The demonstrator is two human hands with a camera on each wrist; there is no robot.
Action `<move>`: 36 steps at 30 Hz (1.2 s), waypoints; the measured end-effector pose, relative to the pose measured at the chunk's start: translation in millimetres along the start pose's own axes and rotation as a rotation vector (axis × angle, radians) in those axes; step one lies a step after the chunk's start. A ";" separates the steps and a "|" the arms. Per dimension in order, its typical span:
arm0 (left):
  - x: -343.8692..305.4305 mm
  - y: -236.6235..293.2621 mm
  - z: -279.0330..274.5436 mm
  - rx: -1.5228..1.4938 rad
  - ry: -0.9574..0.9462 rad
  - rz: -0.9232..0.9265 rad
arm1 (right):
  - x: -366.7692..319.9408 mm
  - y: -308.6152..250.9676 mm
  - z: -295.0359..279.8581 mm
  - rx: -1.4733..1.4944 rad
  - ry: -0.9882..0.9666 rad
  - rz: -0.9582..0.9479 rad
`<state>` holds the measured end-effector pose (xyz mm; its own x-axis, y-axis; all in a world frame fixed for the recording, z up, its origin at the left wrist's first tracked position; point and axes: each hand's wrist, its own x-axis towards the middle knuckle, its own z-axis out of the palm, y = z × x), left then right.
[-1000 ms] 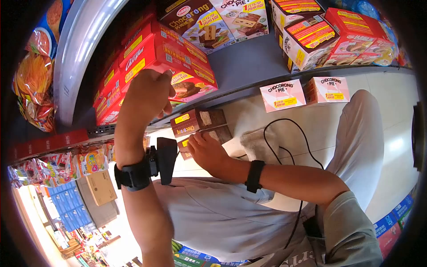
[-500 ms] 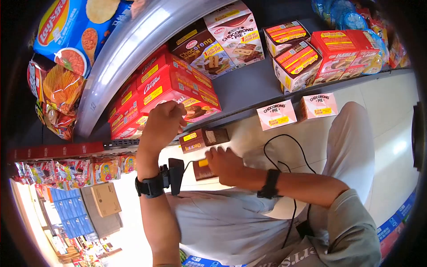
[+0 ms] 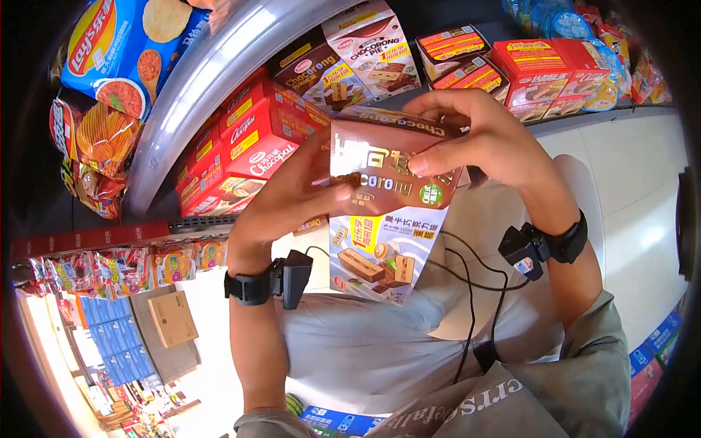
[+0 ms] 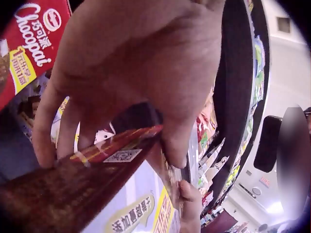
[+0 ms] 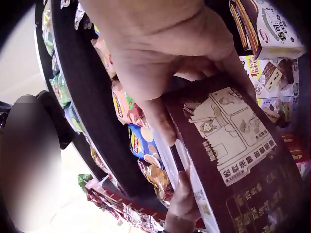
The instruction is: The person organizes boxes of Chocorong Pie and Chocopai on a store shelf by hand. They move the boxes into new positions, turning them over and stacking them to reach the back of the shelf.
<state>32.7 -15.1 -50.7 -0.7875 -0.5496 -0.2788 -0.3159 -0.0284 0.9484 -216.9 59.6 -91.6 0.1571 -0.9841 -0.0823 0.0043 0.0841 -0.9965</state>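
Observation:
A brown and white Chocorong box (image 3: 387, 219) is held up between both hands, its printed front turned to the head camera. The left hand (image 3: 292, 193) grips its left side, thumb across the front; in the left wrist view the left hand (image 4: 131, 73) has its fingers along the box's far side. From the upper right, the right hand (image 3: 485, 139) grips the box with its thumb on the front. In the right wrist view the right hand (image 5: 165, 63) pinches the edge beside the brown side panel (image 5: 233, 141), and the left thumb shows below.
Red Chocopai boxes (image 3: 255, 135) stand on the shelf at left, other Chocorong boxes (image 3: 372, 58) behind, and more red boxes (image 3: 533, 73) at right. A curved metal rail (image 3: 175, 95) crosses the upper left. Black cables (image 3: 475, 292) hang over the lap.
Both hands have come together around a brown box, now raised above the lap. The right hand moved up from the floor boxes; the left hand left the red boxes' front.

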 end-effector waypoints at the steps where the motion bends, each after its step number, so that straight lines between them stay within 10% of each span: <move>1: 4.0 0.6 1.0 0.022 0.029 -0.057 | 1.0 2.1 -0.5 0.000 -0.011 0.005; 7: 5.7 3.7 -1.1 -0.012 0.136 -0.010 | 10.9 19.5 15.9 0.149 0.201 -0.164; 16: 7.2 -8.0 -20.4 -0.072 0.370 -0.017 | 19.4 46.5 21.4 0.155 -0.155 -0.002; 24: 12.1 -7.7 -6.2 -0.217 0.316 -0.082 | -2.6 18.7 70.8 -0.722 0.579 -0.215; 29: 1.3 8.4 -14.6 -0.597 0.139 -0.167 | -2.9 42.0 88.5 -0.903 0.676 -0.500; 36: -2.4 11.1 -5.2 -0.479 0.429 -0.073 | 1.6 68.2 99.8 -1.031 0.721 -0.555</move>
<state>33.8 -18.4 -38.8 -0.4598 -0.8144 -0.3540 -0.0110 -0.3934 0.9193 -117.8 79.4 -157.9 -0.1689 -0.7390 0.6522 -0.8803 -0.1846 -0.4371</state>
